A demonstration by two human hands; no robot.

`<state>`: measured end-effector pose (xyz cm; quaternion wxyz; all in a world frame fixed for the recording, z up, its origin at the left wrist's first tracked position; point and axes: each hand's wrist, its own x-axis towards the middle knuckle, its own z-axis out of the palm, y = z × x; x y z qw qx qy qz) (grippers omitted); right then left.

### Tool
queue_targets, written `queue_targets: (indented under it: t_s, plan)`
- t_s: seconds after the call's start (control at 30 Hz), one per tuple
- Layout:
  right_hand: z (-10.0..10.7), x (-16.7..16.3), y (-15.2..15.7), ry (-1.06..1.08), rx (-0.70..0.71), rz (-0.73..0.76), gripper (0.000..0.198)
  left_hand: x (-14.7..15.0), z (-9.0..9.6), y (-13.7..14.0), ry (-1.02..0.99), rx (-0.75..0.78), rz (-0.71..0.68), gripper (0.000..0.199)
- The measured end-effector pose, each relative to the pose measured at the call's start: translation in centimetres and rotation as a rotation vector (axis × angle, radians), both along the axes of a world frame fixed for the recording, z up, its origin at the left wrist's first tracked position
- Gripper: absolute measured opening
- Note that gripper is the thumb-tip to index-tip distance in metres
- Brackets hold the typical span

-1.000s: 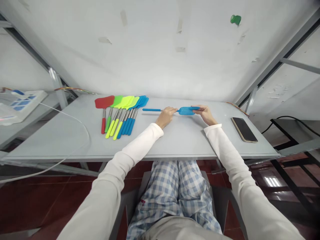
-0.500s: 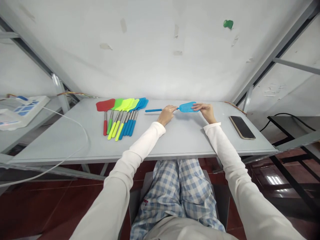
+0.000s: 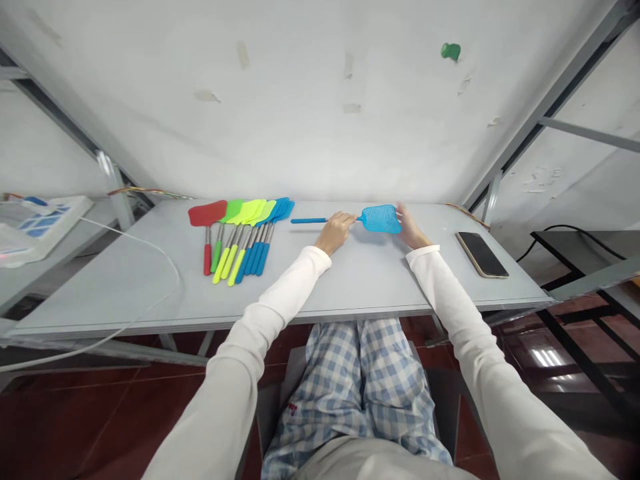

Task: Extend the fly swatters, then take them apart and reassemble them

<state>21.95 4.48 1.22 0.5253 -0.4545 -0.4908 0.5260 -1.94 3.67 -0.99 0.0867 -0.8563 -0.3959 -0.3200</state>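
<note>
Left hand (image 3: 336, 231) is closed around the thin shaft of a blue fly swatter (image 3: 376, 218), which lies crosswise toward the far edge of the table (image 3: 370, 287), its handle (image 3: 309, 221) pointing to the left end; right hand (image 3: 411, 228) is just beside the mesh head's right side, its fingers too blurred to tell whether they touch it. Working outward from the person, the knees are below the front edge, where a stray brush could jolt the table. Across the left front corner trails a slack white cord (image 3: 151, 245); a sleeve catching it might drag it about. Near the right edge lies a phone (image 3: 481, 255), apart from the right sleeve (image 3: 463, 327), though a wide elbow swing could push it off. Left of the held swatter, a fanned group of red, green, yellow and blue swatters (image 3: 240, 230) lies with handles toward the front edge and overlapping heads toward the far left corner; swinging the blue handle left could knock that row askew. Shadows suggest the held swatter is slightly raised, so a loose grip may let it roll or drop. Beyond the far edge stands a pale wall (image 3: 310, 133), which the mesh head could strike if thrust forward.
</note>
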Motion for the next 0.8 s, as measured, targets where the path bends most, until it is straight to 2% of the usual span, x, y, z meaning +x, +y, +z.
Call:
queue_targets:
  t_s: [0.07,0.13,0.27,0.57,0.8]
  plan:
    - [-0.1,-0.1,-0.1,-0.022,-0.029,0.115,0.042,0.1,0.0,0.0,0.023,0.003,-0.002,0.038]
    - [0.0,-0.1,-0.2,-0.041,0.060,0.167,0.043,0.0,0.2,0.1,0.048,-0.013,0.002,0.041]
    - [0.3,0.0,-0.3,-0.098,0.273,0.076,0.040,-0.5,0.8,0.4,0.060,-0.042,0.008,0.043]
    - [1.0,0.8,-0.4,-0.223,0.430,-0.069,0.021,0.1,1.6,0.2,0.037,0.020,0.008,0.042]
    - [1.5,0.9,-0.7,-0.226,0.518,-0.078,0.010,0.4,2.1,-0.1,0.008,0.038,0.024,0.042]
